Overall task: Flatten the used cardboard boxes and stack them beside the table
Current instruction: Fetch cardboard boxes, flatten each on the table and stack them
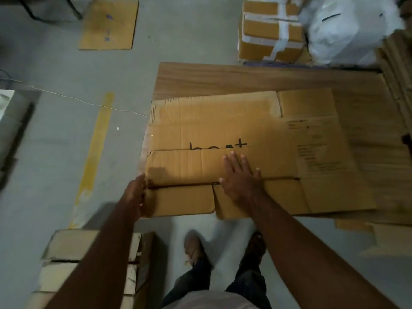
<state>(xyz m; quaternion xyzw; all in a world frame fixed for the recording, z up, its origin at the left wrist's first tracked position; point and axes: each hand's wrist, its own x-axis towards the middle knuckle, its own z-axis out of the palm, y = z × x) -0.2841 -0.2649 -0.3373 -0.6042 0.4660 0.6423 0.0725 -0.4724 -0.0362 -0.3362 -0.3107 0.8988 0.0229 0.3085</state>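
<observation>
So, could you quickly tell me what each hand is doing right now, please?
Left hand: grips the left edge of the flattened cardboard box.
Right hand: open, pressing flat on that box's folded flap.

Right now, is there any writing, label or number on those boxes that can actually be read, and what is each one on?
"boat", seemingly: black marker on the flattened box, lower half hidden by a folded flap.
Small printed block at that box's right side: too blurred to read.
Blue marks on the cardboard sheet on the floor: not legible.
Taped boxes: no readable text.
</observation>
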